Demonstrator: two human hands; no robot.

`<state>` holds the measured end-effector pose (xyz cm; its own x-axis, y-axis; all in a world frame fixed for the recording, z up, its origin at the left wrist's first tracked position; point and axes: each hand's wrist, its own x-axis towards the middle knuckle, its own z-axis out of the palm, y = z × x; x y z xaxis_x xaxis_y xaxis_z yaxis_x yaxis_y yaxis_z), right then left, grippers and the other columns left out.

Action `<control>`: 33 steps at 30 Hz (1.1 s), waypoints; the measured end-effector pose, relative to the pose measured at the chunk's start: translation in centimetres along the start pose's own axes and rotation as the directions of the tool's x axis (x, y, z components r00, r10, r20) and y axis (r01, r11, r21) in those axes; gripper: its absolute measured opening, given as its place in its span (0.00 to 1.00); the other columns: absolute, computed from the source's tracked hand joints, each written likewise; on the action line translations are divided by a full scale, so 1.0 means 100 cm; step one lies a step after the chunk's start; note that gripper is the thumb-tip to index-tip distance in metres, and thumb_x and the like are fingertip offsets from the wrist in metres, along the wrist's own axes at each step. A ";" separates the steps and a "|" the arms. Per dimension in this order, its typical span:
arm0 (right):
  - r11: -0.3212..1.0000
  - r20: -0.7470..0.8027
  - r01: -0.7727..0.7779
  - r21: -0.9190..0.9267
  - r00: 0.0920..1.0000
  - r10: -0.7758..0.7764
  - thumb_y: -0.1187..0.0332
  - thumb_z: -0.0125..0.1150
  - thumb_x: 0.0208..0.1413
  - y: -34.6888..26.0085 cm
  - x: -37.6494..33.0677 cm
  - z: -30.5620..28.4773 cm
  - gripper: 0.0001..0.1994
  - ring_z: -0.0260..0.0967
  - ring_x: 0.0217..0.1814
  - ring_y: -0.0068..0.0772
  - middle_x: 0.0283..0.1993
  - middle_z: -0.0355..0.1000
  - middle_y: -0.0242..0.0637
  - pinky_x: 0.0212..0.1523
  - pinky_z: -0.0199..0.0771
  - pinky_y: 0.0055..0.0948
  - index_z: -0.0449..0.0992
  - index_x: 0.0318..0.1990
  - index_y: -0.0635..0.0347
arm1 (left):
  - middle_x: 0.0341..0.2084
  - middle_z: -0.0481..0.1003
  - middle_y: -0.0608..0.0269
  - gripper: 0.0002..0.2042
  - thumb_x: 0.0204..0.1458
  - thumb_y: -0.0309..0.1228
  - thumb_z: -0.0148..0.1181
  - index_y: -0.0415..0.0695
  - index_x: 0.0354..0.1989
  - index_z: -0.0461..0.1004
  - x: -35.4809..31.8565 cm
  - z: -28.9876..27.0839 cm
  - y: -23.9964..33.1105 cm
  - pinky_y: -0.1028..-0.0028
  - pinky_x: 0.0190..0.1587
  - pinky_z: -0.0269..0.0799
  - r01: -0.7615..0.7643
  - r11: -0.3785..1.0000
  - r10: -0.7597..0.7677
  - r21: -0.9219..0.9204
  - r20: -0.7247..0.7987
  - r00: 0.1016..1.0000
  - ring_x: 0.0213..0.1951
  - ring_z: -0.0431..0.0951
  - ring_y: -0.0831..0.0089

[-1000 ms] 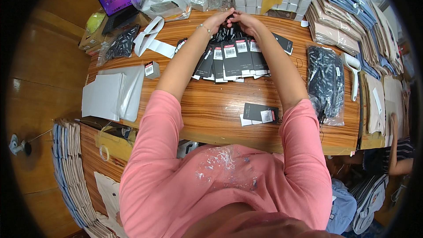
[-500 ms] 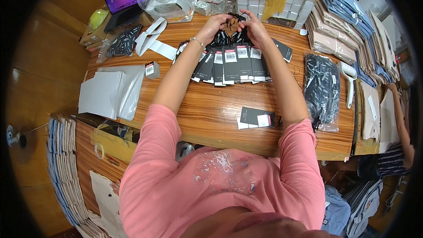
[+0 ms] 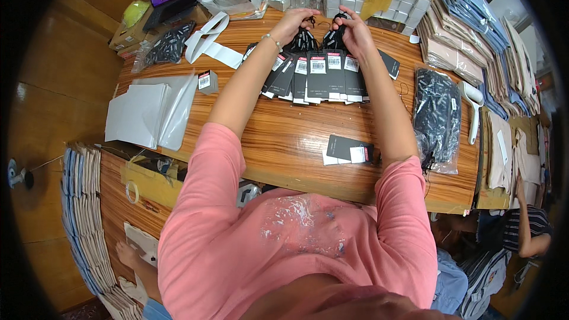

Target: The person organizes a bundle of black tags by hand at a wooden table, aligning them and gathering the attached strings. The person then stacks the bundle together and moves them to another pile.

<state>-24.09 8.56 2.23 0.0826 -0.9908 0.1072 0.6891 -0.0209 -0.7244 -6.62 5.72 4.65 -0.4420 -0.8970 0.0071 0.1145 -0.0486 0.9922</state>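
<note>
At the far side of the table, black hang tags (image 3: 319, 86) with white barcode stickers lie fanned out in an overlapping row. Their black cords gather into two bunches above them. My left hand (image 3: 296, 24) is closed on the left bunch of cords (image 3: 304, 41), fingertips pinched together. A short gap away, my right hand (image 3: 357, 37) pinches the right bunch of cords (image 3: 333, 39) between thumb and fingers. Nearer to me, between my forearms, lie a few loose tags (image 3: 341, 147), black and white, one with a white sticker.
A clear bag of black tag cords (image 3: 437, 115) and a white lint roller (image 3: 472, 106) lie right. White sheets (image 3: 135, 115), a small grey box (image 3: 207, 83) and white ribbon (image 3: 225, 56) lie left. Folded garments (image 3: 453, 41) are stacked right. Another person's hand (image 3: 127, 255) shows lower left.
My hands have moved apart, and the cords between them now stand as two separate bunches. At the lower left, another person's hand and forearm have come further into view.
</note>
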 end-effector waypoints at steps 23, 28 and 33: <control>0.976 0.149 0.184 -0.114 0.975 -0.166 0.79 0.40 0.49 -0.065 -0.080 0.054 0.15 0.53 0.26 0.26 0.23 0.57 0.33 0.37 0.58 0.24 0.59 0.47 0.65 | 0.21 0.58 0.73 0.12 0.53 0.23 0.40 0.31 0.43 0.66 -0.041 -0.011 0.040 0.83 0.30 0.60 -0.148 0.959 0.184 -0.240 0.136 0.974 0.21 0.56 0.86; 0.976 0.148 0.184 -0.116 0.975 -0.167 0.80 0.40 0.49 -0.063 -0.079 0.049 0.15 0.53 0.26 0.26 0.24 0.57 0.34 0.36 0.57 0.24 0.59 0.47 0.66 | 0.21 0.60 0.72 0.11 0.53 0.25 0.41 0.31 0.40 0.68 -0.041 -0.008 0.040 0.82 0.29 0.60 -0.153 0.971 0.180 -0.186 0.139 0.974 0.21 0.56 0.86; 0.979 0.141 0.176 -0.106 0.977 -0.161 0.80 0.39 0.49 -0.061 -0.077 0.045 0.15 0.53 0.27 0.26 0.24 0.57 0.35 0.35 0.57 0.23 0.59 0.46 0.66 | 0.20 0.62 0.71 0.10 0.52 0.29 0.46 0.34 0.33 0.71 -0.038 -0.005 0.040 0.82 0.27 0.59 -0.127 0.988 0.138 -0.089 0.130 0.982 0.19 0.56 0.86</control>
<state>-25.73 16.88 8.89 0.0715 -0.9457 0.3172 0.6122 -0.2094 -0.7624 -4.00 8.69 8.50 -0.5336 -0.8305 0.1601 0.2483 0.0271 0.9683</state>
